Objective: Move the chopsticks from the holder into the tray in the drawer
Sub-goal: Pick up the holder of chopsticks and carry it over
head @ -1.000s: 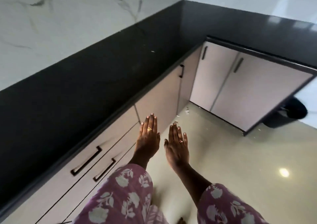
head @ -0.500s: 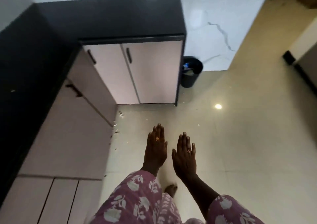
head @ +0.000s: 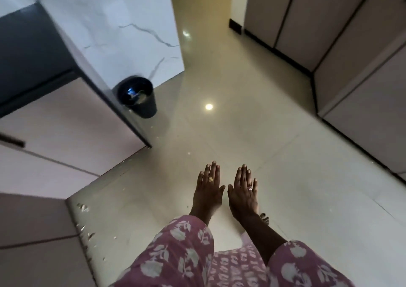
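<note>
Only floor [head: 252, 119] and cabinets [head: 66, 122] show; left hand [head: 207, 190] and right hand [head: 242, 193] flat, fingers open, empty, should first find the holder.

Home kitchen: dark countertop [head: 26, 51], cabinets [head: 66, 133], bin [head: 140, 102]

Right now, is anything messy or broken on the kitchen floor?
Yes. Small pale chips and specks are scattered on the glossy beige tiled floor, along the foot of the pale pink cabinets. They look like debris or chipped edging. Nothing looks spilled.
</note>
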`<state>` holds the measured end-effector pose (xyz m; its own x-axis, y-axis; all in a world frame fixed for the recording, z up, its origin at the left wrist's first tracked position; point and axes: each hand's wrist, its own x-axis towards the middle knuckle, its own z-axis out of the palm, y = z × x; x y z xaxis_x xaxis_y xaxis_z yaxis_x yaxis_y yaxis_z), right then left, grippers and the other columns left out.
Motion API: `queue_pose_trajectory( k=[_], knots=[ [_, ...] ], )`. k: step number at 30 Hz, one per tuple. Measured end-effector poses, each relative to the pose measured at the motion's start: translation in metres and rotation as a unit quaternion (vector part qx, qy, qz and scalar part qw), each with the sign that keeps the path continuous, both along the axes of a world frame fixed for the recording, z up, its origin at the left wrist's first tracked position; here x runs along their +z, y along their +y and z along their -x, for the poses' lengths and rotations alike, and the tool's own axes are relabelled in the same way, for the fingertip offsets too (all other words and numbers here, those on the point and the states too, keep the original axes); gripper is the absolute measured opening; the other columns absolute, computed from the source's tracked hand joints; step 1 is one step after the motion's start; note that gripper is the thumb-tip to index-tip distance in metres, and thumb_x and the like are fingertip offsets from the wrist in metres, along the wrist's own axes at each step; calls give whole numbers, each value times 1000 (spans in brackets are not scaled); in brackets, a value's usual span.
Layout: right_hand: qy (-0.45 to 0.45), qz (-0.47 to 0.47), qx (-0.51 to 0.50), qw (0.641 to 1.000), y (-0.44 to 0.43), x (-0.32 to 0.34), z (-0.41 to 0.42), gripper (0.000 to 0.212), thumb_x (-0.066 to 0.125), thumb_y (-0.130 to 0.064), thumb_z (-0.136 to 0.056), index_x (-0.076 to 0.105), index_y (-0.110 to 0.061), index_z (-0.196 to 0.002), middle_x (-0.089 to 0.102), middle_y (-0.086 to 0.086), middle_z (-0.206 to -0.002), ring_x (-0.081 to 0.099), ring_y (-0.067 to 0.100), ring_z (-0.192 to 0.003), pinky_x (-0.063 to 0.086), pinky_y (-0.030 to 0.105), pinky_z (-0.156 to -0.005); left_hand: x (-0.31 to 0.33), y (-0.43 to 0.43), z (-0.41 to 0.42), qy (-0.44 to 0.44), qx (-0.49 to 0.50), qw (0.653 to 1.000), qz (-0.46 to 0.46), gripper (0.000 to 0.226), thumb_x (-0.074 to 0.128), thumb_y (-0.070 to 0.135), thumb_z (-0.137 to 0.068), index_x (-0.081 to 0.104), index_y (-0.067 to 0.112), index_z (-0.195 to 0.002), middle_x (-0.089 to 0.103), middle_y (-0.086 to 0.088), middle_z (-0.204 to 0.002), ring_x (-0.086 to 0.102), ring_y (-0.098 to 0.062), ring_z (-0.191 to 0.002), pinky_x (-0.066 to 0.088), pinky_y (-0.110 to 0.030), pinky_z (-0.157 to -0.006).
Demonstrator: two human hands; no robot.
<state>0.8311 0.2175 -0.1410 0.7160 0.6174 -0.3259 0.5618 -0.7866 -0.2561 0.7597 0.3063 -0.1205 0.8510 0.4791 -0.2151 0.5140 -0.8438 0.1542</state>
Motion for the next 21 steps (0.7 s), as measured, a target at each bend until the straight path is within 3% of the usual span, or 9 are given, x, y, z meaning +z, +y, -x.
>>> queue_pose_trajectory(
  k=[2, 5, 6, 8, 10, 21],
  knots=[
    [-1, -3, -29, 1000, -16, -1, -38, 62, 21, -31, -101, -11, -6, -148, -14, 10, -159, -10, 23, -148, -6, 39, -119, 2, -14, -42, -1, -16, 1000, 13, 66, 77, 42, -67, 62, 10, -124, 59, -8, -130, 58, -21, -119, 50, -36, -92],
    [10, -10, -73, 997, -38, 0, -96, 62, 23, -31, -101, -9, -6, -148, -12, 9, -159, -10, 23, -148, -7, 39, -119, 3, -37, -102, 2, -23, 999, 28, 68, 75, 37, -72, 55, 7, -130, 52, -12, -137, 52, -25, -125, 46, -39, -98],
    [10, -12, -81, 997, -47, 1, -117, 62, 23, -31, -101, -9, -6, -148, -12, 9, -159, -10, 23, -148, -7, 39, -119, 2, -44, -125, 5, -30, 999, 39, 68, 68, 35, -80, 46, 6, -137, 43, -13, -144, 44, -28, -132, 39, -41, -105],
    [6, -14, -92, 996, -66, 4, -159, 62, 23, -31, -101, -9, -6, -148, -12, 10, -159, -10, 23, -148, -7, 39, -119, -4, -60, -172, 27, -63, 995, 79, 66, 43, 32, -96, 13, 6, -149, 10, -12, -158, 11, -29, -146, 11, -41, -117],
    [0, -16, -105, 994, -84, 9, -198, 62, 23, -32, -101, -8, -6, -148, -12, 10, -159, -10, 23, -148, -7, 39, -119, -9, -73, -216, 30, -75, 993, 88, 65, 30, 32, -100, -5, 10, -150, -8, -8, -159, -7, -25, -147, -4, -37, -118],
    [2, -23, -200, 980, -153, 16, -370, 62, 23, -31, -102, -8, -5, -148, -12, 10, -159, -11, 22, -148, -7, 39, -119, -8, -132, -409, 12, -168, 984, 55, 63, 25, 37, -100, 2, 7, -150, -1, -11, -159, 1, -26, -147, 3, -40, -118]
  ],
)
